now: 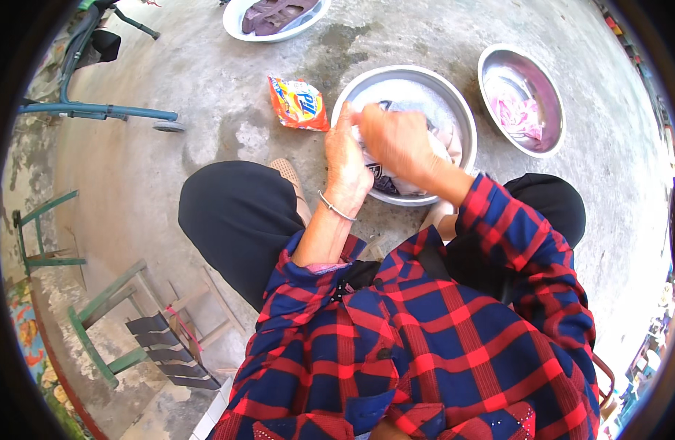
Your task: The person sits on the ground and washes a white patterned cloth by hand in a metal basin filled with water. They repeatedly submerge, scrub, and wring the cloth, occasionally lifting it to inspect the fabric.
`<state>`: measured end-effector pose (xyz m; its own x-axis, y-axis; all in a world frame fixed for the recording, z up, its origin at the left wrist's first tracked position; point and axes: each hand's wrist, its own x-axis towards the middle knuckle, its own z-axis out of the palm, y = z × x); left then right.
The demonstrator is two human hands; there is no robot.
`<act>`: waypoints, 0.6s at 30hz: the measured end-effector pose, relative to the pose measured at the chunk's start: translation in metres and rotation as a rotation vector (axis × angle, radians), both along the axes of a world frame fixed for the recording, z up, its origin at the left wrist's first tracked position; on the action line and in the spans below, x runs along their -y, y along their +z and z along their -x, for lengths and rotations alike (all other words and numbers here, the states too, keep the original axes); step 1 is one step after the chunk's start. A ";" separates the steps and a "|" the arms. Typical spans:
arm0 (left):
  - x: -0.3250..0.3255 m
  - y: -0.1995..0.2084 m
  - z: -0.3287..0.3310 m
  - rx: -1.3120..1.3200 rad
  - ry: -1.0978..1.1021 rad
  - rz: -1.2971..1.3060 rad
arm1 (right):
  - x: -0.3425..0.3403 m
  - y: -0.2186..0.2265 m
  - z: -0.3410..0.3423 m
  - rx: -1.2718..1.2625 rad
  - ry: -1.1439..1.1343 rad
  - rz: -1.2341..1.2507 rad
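A wide metal basin (466, 110) of soapy water stands on the floor between my knees, with wet light-coloured cloth bearing dark print (392, 183) in it. My left hand (345, 158) is at the basin's left side, closed on a bunched part of the cloth, its fingertips partly hidden. Against it, over the basin, my right hand (400, 143) is curled on the same cloth and blurred by motion. White fabric shows between and under the two hands.
An orange detergent packet (298, 104) lies left of the basin. To the right, another metal basin (555, 117) holds a pink-and-white cloth (517, 116). A white basin (238, 31) with dark purple items stands at the far side. A blue metal frame (121, 110) and green chair-like frames (95, 345) are on the left.
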<state>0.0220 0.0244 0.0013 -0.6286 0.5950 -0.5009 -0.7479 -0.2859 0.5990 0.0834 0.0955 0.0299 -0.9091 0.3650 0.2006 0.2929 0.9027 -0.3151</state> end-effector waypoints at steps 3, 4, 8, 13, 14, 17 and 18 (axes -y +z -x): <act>0.005 0.005 0.001 0.009 -0.048 -0.117 | 0.006 0.006 -0.004 -0.035 0.084 -0.106; 0.003 -0.001 0.012 -0.062 -0.159 -0.332 | 0.020 0.004 -0.008 -0.093 0.173 -0.203; -0.004 0.017 -0.012 -0.042 0.048 -0.048 | -0.012 -0.002 0.004 -0.036 -0.031 -0.052; 0.001 0.005 -0.003 0.034 -0.037 -0.243 | 0.024 0.000 -0.008 -0.198 0.184 -0.129; 0.004 0.009 -0.003 0.062 -0.053 -0.311 | 0.013 0.001 -0.005 -0.117 0.124 0.013; -0.001 0.022 -0.009 -0.072 0.015 0.016 | -0.002 0.009 0.001 -0.115 -0.025 -0.006; 0.004 0.018 -0.003 0.022 -0.048 -0.152 | 0.008 0.015 -0.003 -0.008 0.071 -0.069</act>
<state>0.0252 0.0203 0.0195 -0.5879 0.6940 -0.4157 -0.7751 -0.3362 0.5349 0.0863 0.0875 0.0448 -0.9303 0.2849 0.2309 0.2252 0.9408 -0.2534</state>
